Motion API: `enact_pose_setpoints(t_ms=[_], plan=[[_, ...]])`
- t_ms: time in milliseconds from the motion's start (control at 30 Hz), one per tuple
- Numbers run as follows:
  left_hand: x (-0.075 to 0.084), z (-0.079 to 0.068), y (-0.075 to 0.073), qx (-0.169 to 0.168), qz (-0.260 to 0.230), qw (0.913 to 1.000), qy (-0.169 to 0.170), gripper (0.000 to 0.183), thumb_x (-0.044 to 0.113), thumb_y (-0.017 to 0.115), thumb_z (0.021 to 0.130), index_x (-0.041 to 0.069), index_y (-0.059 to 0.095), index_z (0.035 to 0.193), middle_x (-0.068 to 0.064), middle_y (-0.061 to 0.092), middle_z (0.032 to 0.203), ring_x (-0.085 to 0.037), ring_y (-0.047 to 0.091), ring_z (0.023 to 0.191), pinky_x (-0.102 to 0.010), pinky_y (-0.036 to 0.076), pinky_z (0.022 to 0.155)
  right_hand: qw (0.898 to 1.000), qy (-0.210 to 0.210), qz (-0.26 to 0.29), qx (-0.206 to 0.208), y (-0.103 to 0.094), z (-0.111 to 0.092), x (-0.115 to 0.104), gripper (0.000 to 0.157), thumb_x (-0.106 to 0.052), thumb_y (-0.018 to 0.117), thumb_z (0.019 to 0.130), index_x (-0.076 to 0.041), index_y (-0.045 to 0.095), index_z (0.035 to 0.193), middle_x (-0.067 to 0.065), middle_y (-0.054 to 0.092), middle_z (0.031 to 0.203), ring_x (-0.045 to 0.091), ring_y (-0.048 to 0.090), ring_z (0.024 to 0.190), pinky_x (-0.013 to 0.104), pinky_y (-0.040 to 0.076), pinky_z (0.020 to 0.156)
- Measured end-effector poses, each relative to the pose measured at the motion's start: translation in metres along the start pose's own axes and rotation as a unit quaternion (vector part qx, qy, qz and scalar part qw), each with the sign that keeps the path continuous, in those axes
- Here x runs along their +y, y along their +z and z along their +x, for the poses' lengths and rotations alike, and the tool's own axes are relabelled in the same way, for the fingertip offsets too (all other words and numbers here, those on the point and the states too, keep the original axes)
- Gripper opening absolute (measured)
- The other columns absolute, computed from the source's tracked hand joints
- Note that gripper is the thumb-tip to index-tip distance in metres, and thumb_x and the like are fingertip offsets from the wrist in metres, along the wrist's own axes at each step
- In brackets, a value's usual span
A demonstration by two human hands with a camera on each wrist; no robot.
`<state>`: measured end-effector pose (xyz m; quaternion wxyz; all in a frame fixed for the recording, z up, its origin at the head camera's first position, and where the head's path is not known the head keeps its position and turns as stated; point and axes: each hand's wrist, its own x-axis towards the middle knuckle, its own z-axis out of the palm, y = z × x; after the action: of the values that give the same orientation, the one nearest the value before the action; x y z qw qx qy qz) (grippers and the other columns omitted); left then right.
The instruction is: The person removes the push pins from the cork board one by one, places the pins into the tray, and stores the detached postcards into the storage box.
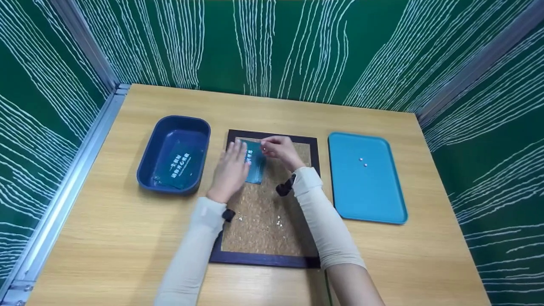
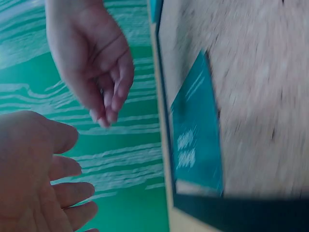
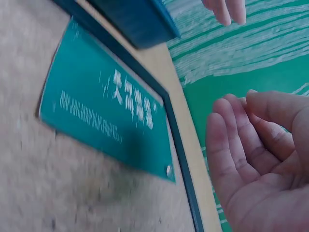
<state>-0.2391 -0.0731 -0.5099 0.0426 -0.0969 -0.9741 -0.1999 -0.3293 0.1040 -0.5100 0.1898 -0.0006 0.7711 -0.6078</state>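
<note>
A teal card (image 1: 256,163) with white lettering lies near the top of the cork board (image 1: 259,231). A small pale pin head (image 3: 169,170) shows at one corner of the card. My left hand (image 1: 230,172), fingers extended, overlaps the card's left edge in the head view. Across from it, my right hand (image 1: 282,151) is at the card's upper right corner. Thumb and fingertips of this right hand (image 2: 104,92) are drawn together in the left wrist view; I cannot tell whether something tiny sits between them.
A dark blue bin (image 1: 144,180) holding teal cards (image 1: 180,165) stands left of the board. On the right lies a blue tray (image 1: 365,195) with two small pale pins (image 1: 363,162). Small shiny bits (image 1: 279,221) dot the lower cork. Green walls enclose the wooden table (image 1: 106,238).
</note>
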Motion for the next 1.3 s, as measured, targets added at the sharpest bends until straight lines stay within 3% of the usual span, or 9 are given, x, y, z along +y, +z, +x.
enact_pose_setpoints(t_ms=[200,533,767,967,1300], plan=[[0.012,0.008,0.023,-0.045,0.006,0.9989,0.011,0.055,0.028,0.044,0.102,0.001,0.031,0.149,-0.019,0.027,0.156,-0.035,0.023,0.146,-0.051,0.023,0.118,0.999,0.027,0.001,0.032,-0.013,0.010,0.009,0.021,-0.017,0.060,0.094,-0.004,0.069,0.108,0.009,0.069,0.096,0.018,0.066,0.084,0.034,0.057,0.084],[0.015,0.013,0.046,-0.084,0.005,0.9964,-0.009,0.053,0.029,0.042,0.103,0.003,0.033,0.149,-0.015,0.028,0.157,-0.031,0.024,0.146,-0.049,0.023,0.118,0.995,0.071,0.052,0.053,-0.013,0.028,0.020,0.021,-0.008,0.058,0.093,0.005,0.067,0.108,0.008,0.068,0.085,0.012,0.065,0.067,0.024,0.058,0.066],[0.013,0.016,0.053,-0.107,-0.008,0.9938,-0.030,0.053,0.029,0.041,0.103,0.005,0.033,0.149,-0.013,0.025,0.158,-0.029,0.021,0.148,-0.047,0.022,0.119,0.990,0.103,0.076,0.066,-0.010,0.035,0.021,0.009,-0.005,0.059,0.092,0.000,0.064,0.097,0.005,0.066,0.073,0.010,0.063,0.057,0.019,0.056,0.056],[0.012,0.017,0.055,-0.128,-0.013,0.9908,-0.040,0.053,0.030,0.042,0.103,0.005,0.035,0.149,-0.012,0.022,0.159,-0.026,0.017,0.149,-0.045,0.019,0.120,0.989,0.116,0.068,0.062,-0.007,0.038,0.021,0.013,-0.005,0.060,0.091,0.002,0.065,0.100,0.005,0.065,0.072,0.009,0.062,0.057,0.019,0.055,0.054],[0.009,0.017,0.056,-0.145,-0.008,0.9889,-0.028,0.053,0.027,0.042,0.103,0.004,0.032,0.149,-0.013,0.020,0.160,-0.028,0.016,0.149,-0.046,0.017,0.121,0.988,0.129,0.054,0.063,-0.005,0.043,0.024,0.007,-0.006,0.062,0.090,0.000,0.065,0.093,0.004,0.064,0.066,0.009,0.061,0.052,0.019,0.054,0.050]])
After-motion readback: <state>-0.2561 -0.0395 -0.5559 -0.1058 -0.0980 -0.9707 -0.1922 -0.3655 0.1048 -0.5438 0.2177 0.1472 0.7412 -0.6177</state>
